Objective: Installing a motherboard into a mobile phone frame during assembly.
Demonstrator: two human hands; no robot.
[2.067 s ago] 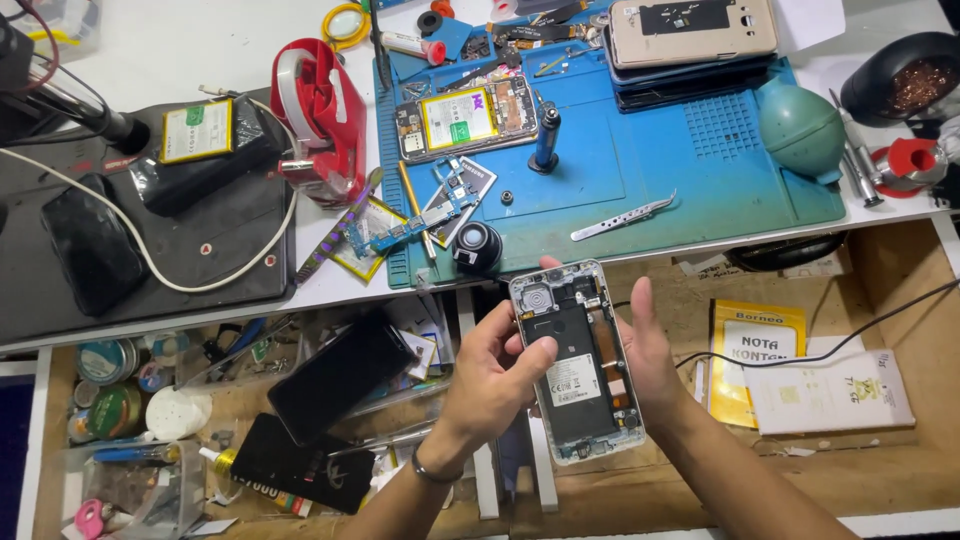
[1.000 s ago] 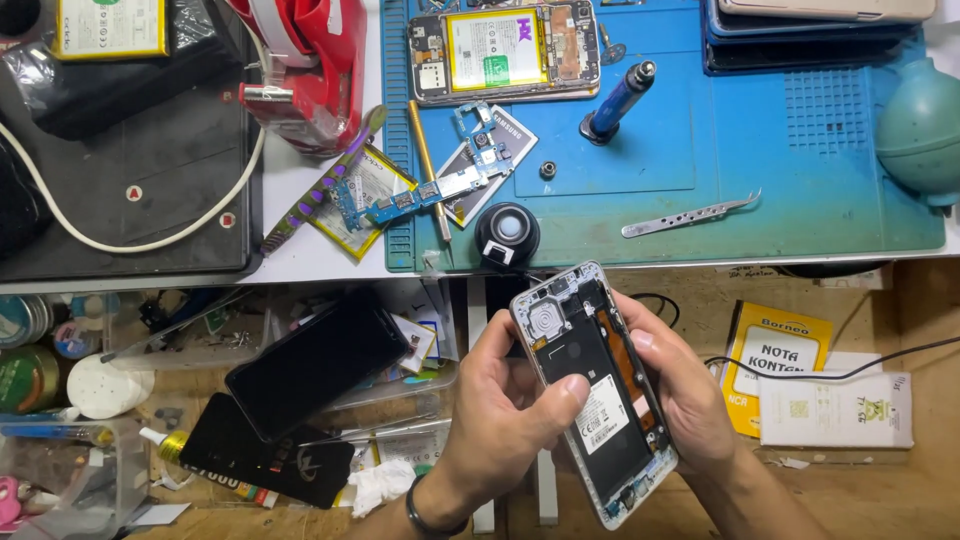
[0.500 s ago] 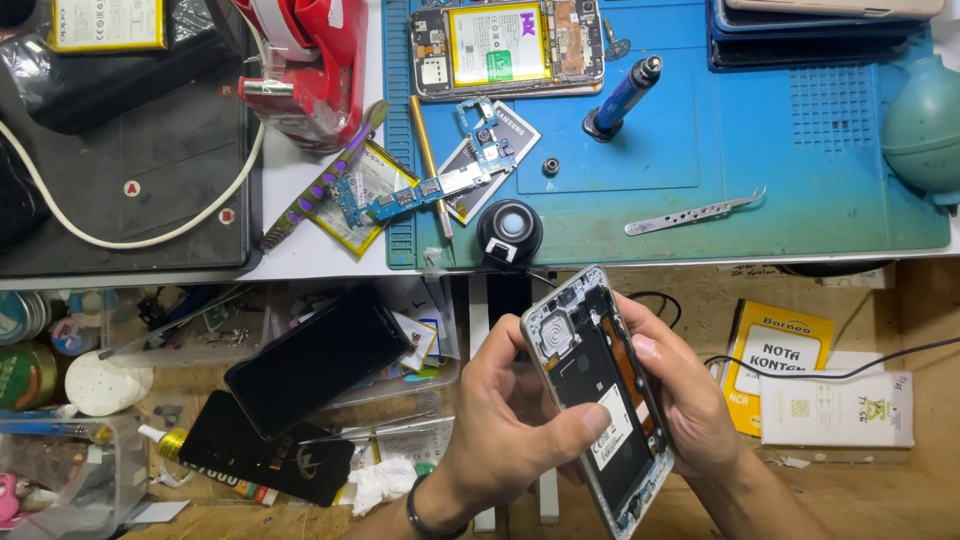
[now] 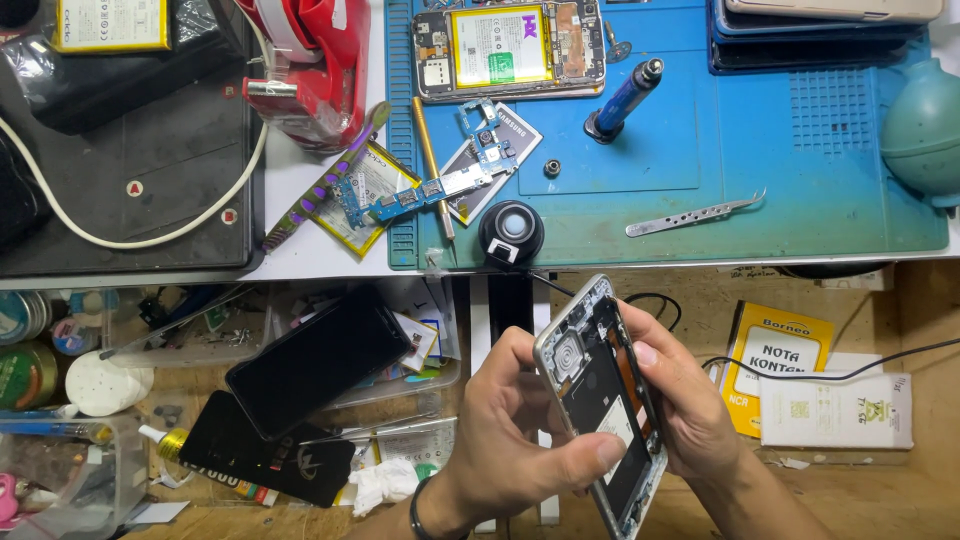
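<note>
Now both hands grasp the opened phone frame (image 4: 605, 400): left hand (image 4: 510, 440) at its left edge, right hand (image 4: 690, 410) behind, long axis tilted.

Blue mat (image 4: 800, 190) on the worktop: open stretch at centre right, bounded by the upright blue screwdriver (image 4: 625, 100), the tweezers (image 4: 695, 214) and the green blower bulb (image 4: 925, 130) at the right edge.
Mat front edge: round black loupe (image 4: 511, 232) stands directly above the left hand (image 4: 520, 430) and right hand (image 4: 680, 400).
Mat left side: crowded with circuit boards (image 4: 440, 185) and an opened phone (image 4: 510, 50).
Left of the hands: black phone (image 4: 318, 360) over a cluttered tray.
Right of the hands: yellow booklet (image 4: 780, 365), white box (image 4: 835, 410), black cable (image 4: 830, 372) crossing.
</note>
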